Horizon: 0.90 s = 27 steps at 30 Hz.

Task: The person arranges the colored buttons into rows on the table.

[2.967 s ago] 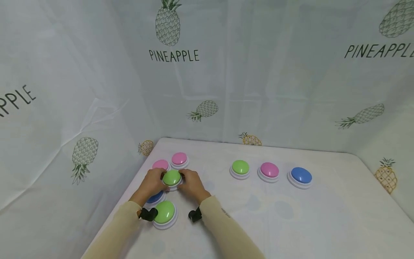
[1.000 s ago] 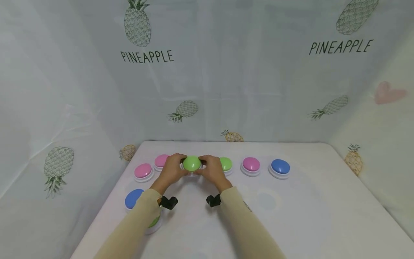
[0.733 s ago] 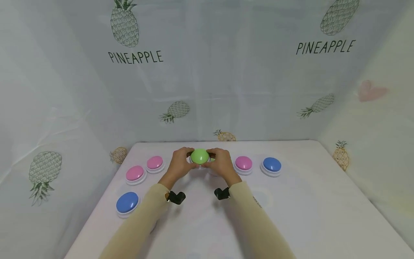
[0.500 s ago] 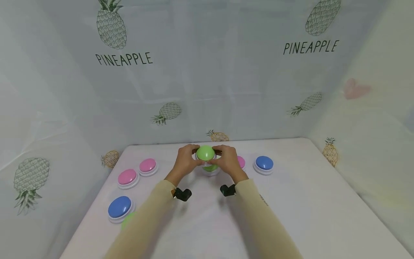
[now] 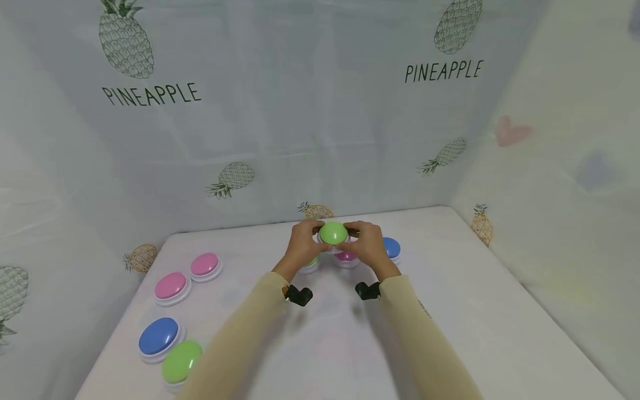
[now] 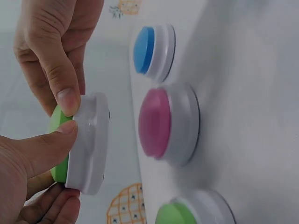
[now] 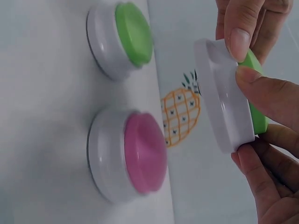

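Observation:
A green push button [image 5: 333,233] with a white base is held up off the table between my two hands. My left hand [image 5: 303,244] grips its left side and my right hand [image 5: 367,244] its right side, with thumbs at the near edge. In the left wrist view the button's white base [image 6: 88,142] stands apart from the table. Below it on the table sits a pink button [image 5: 346,258], partly hidden by the hands. A second green button [image 5: 310,265] is left of that, and a blue button [image 5: 392,248] shows behind my right hand.
At the table's left side are two pink buttons [image 5: 170,285], a blue button [image 5: 159,336] and another green button [image 5: 182,362], which my left sleeve partly covers. A white pineapple-print sheet [image 5: 280,122] hangs behind the table [image 5: 450,322].
My hands have lifted the green button from the left group and carried it right, past the other green button to above the pink one. The head view has turned right.

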Each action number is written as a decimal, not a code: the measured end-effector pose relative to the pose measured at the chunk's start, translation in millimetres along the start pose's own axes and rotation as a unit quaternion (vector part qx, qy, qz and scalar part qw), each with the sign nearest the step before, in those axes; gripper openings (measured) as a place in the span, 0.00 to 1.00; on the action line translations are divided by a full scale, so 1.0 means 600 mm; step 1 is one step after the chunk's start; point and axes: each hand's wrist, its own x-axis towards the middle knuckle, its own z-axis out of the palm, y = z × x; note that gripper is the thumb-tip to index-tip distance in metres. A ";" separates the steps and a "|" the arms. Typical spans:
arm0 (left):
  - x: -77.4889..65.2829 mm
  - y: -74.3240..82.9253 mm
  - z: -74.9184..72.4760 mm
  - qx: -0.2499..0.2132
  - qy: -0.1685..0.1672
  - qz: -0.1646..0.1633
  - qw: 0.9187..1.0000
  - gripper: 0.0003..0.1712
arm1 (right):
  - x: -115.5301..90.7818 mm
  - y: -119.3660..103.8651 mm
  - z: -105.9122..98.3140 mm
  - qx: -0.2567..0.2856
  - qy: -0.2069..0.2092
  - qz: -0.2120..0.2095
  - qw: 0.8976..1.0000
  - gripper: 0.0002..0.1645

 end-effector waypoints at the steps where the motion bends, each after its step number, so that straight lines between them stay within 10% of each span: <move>1: 0.002 0.004 0.007 -0.003 -0.003 0.003 1.000 0.38 | -0.002 0.005 -0.007 0.000 0.002 0.001 1.000 0.36; 27: 0.053 0.108 0.176 -0.044 -0.068 0.062 0.995 0.37 | -0.066 0.120 -0.155 -0.052 0.082 0.058 0.994 0.39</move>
